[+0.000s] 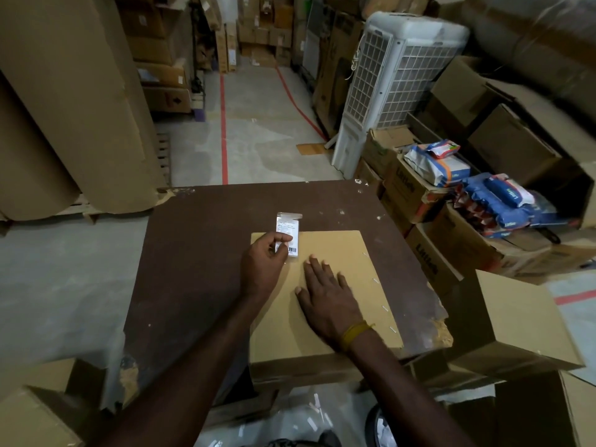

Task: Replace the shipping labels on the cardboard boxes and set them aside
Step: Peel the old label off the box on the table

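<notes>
A flat brown cardboard box lies on the dark brown table, reaching over the near edge. At its far left corner my left hand pinches a white shipping label in a clear sleeve, with a barcode at its lower end. The label's far end lies past the box edge on the table. My right hand rests flat on the middle of the box, fingers straight and spread. A yellow band is on that wrist.
Open cardboard boxes stand to the right of the table, with more boxes and blue packets behind them. A white air cooler stands at the back right. Tall cardboard rolls fill the left. Scraps of paper lie on the floor below.
</notes>
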{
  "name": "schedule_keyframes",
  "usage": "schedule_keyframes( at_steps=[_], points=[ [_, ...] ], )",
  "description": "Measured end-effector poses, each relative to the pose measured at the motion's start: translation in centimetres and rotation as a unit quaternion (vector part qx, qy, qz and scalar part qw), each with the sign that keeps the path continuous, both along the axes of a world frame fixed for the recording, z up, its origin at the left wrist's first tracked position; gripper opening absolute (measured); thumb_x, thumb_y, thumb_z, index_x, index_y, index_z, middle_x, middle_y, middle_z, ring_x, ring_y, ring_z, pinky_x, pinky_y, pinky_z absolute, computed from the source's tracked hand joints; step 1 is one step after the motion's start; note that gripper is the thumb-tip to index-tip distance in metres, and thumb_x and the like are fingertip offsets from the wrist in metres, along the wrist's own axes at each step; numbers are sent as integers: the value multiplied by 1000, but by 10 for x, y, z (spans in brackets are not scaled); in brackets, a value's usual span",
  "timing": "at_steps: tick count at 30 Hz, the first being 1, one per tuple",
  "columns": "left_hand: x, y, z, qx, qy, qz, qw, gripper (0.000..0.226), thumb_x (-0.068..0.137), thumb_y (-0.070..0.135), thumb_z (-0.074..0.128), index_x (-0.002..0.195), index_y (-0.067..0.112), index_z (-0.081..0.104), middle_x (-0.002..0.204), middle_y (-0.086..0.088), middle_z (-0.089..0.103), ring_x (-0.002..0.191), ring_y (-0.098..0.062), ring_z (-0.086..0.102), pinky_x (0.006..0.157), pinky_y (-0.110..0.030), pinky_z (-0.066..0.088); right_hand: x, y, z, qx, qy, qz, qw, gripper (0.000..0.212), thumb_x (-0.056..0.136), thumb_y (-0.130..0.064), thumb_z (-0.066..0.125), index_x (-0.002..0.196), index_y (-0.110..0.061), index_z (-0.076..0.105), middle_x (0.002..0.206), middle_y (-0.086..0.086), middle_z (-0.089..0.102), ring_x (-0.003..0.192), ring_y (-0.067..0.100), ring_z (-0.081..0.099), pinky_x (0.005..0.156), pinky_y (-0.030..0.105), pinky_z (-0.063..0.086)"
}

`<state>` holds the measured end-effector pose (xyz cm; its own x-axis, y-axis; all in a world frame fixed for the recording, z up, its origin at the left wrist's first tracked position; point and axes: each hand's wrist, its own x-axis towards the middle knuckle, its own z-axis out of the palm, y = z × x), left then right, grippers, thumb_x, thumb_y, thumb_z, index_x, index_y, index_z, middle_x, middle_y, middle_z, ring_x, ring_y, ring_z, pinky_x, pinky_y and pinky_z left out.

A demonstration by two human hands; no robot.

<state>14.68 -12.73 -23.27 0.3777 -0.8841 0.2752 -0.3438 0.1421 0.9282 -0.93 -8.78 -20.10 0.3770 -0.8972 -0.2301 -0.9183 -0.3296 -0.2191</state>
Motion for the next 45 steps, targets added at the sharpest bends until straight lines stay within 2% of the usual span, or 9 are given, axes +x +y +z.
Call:
schedule_keyframes(
  at_steps=[3, 7, 12, 16, 22, 28, 33, 38, 45],
  points=[
    [1, 0, -1, 0, 8, 3, 1000, 17, 89, 3, 66, 96, 15, 75, 99, 5, 75, 91, -11, 69, 73, -14, 50, -11, 34, 2, 2, -5, 23, 1000, 67, 102, -56, 8, 159, -22, -4, 163, -7, -17, 153, 16, -10, 121, 36, -4],
    [-1, -1, -3, -4, 7, 3, 1000, 18, 90, 6, 66, 98, 19, 75, 101, 6, 75, 92, -11, 71, 75, -27, 58, -24, 60, 2, -12, -5, 41, 999, 95, 79, -69, -24, 159, -23, 1, 159, -12, -15, 154, 16, -2, 117, 33, -5],
    [0, -2, -4, 4, 7, -5, 1000, 20, 91, 8, 64, 101, 22, 75, 99, 17, 71, 95, -8, 70, 80, -35, 59, -6, 7, 1, -4, 12, 15, 1000, 64, 106, -51, 14, 159, -21, -4, 165, -6, -14, 154, 18, -7, 123, 40, -1],
    [2, -1, -4, 8, 7, 2, 1000, 20, 91, 9, 63, 102, 20, 76, 105, 9, 74, 97, -8, 69, 82, -36, 59, 1, 4, 1, 6, 15, 10, 1000, 65, 106, -51, 15, 159, -19, -5, 166, -2, -15, 153, 19, -10, 123, 41, -2],
    [1, -2, -6, 6, 21, 1, 1000, 19, 92, 8, 64, 104, 17, 75, 108, 1, 75, 97, -13, 71, 78, -32, 59, -26, 62, -2, -3, 7, 49, 999, 98, 73, -71, -30, 157, -25, -9, 161, -10, -21, 152, 15, -13, 117, 32, -11],
    [-1, -2, -5, 6, -6, -2, 1000, 20, 92, 8, 63, 104, 17, 76, 107, 4, 75, 96, -11, 70, 75, -23, 54, -9, -1, 0, -4, 19, 11, 1000, 64, 106, -51, 14, 159, -21, -5, 166, -4, -13, 154, 17, -8, 124, 41, 0],
    [3, -2, -6, 7, -1, 4, 1000, 20, 91, 6, 63, 103, 17, 76, 105, 4, 75, 97, -12, 70, 79, -27, 56, -1, 7, 4, 16, 17, 15, 1000, 69, 103, -57, 9, 159, -19, -5, 165, -2, -16, 153, 19, -10, 125, 41, -1],
    [1, -3, -8, 9, 35, -5, 999, 21, 89, 14, 61, 102, 19, 77, 103, 6, 76, 95, -13, 72, 80, -31, 58, -33, 56, 2, -2, 9, 63, 998, 94, 75, -72, -27, 154, -25, -12, 160, -10, -19, 152, 16, -10, 117, 34, -8],
    [0, -3, -5, 9, 2, -13, 1000, 22, 90, 8, 63, 101, 22, 76, 102, 13, 74, 96, -8, 70, 85, -38, 58, -7, -14, 2, 17, 57, 13, 998, 74, 101, -61, 9, 158, -18, -11, 165, -1, -19, 153, 21, -13, 124, 46, -3]
  ],
)
